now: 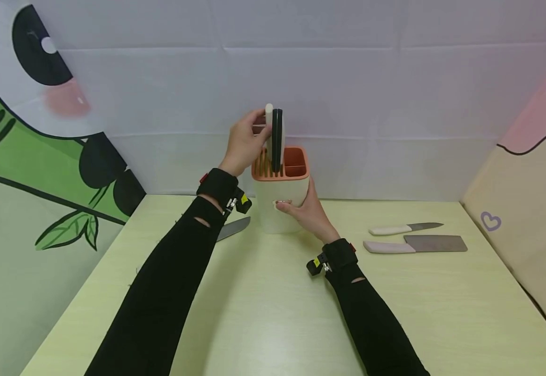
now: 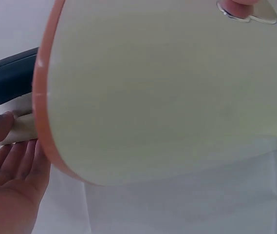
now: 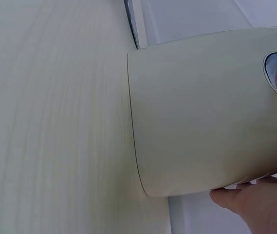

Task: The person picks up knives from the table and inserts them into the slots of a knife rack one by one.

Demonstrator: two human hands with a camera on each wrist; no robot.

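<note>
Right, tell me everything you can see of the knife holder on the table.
The knife holder is a cream, rounded-square tub with a smooth, plastic-looking wall and an orange slotted top, plus an open orange compartment on its right side. It stands upright on the pale green table, near the back wall. The right hand grips its lower front. The left hand holds a cream handle beside a dark one rising from the slots.
</note>
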